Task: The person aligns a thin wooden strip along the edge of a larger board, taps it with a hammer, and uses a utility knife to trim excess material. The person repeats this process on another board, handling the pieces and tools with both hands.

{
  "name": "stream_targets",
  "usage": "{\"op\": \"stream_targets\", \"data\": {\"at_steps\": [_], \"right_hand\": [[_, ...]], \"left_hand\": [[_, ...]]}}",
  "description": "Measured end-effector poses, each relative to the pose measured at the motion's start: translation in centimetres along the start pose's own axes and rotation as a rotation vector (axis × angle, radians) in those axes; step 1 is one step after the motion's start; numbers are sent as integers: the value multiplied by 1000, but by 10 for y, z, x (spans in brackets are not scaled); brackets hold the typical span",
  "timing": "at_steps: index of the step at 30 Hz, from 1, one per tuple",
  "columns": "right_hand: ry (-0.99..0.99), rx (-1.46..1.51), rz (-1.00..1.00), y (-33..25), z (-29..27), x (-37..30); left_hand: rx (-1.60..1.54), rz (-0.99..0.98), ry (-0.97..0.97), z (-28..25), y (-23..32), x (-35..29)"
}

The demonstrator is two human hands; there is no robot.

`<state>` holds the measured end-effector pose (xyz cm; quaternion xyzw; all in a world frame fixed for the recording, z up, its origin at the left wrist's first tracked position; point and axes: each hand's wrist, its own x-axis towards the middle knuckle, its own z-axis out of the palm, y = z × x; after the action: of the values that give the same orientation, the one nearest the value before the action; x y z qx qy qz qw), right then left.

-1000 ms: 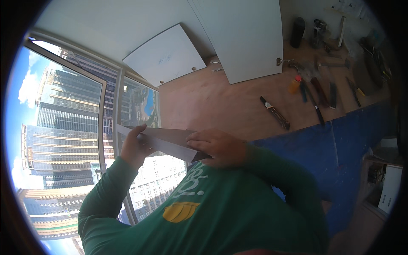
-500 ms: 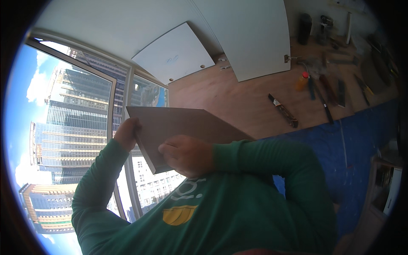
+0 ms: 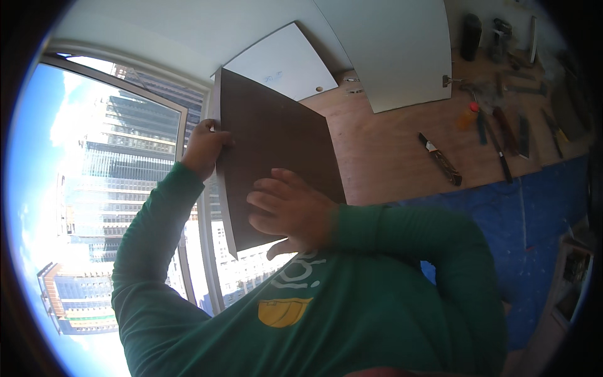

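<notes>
1. Dark brown board [image 3: 270, 151], flat rectangular panel w/ a pale edge, is held up in front of the person's chest, tilted, its brown face toward the camera.
2. Left hand [image 3: 204, 147] grips the board's left edge, fingers wrapped round it, thumb side on the brown face. Closed on the board.
3. Right hand [image 3: 289, 210] lies on the board's lower right part, fingers spread flat over the face, thumb tucked under the bottom edge. Holding the board too.
4. Both arms in green long sleeves [image 3: 402, 239]; green shirt w/ a yellow patch [image 3: 284, 311] fills the lower middle of the view.
5. Behind the board, left: big window [image 3: 119, 188] w/ high-rise towers and blue sky outside. Board's left edge overlaps the window frame.
6. Above: white panel [image 3: 289, 63] lying on the floor, just past the board's top corner; a 2nd, bigger white panel [image 3: 396, 50] to its right, w/ a hinge at its right edge.
7. Wooden floor [image 3: 389, 151] right of the board; a blue mat [image 3: 534, 207] covers the lower right part.
8. Tools scattered at upper right, well apart from both hands: a knife-like tool w/ dark handle [image 3: 441, 159], an orange bottle [image 3: 468, 116], several long hand tools [image 3: 502, 132]. Too small to tell each kind.
</notes>
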<state>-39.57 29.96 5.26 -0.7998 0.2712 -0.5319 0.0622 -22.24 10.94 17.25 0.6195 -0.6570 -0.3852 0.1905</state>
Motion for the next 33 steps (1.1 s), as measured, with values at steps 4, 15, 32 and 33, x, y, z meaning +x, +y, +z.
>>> {"op": "stream_targets", "data": {"at_steps": [4,15,32,33], "right_hand": [[217,367,765,88,14,-55],[266,1565,1356,175,166,-188],[601,1623,1106,98,26,-98],[623,1615,1098,95,25,-101]], "left_hand": [[230,89,-15,-14,25,-28],[481,434,-471,-47,153,-68],[79,649,-659,-90,282,-92],[56,621,-652,-85,287,-94]]}}
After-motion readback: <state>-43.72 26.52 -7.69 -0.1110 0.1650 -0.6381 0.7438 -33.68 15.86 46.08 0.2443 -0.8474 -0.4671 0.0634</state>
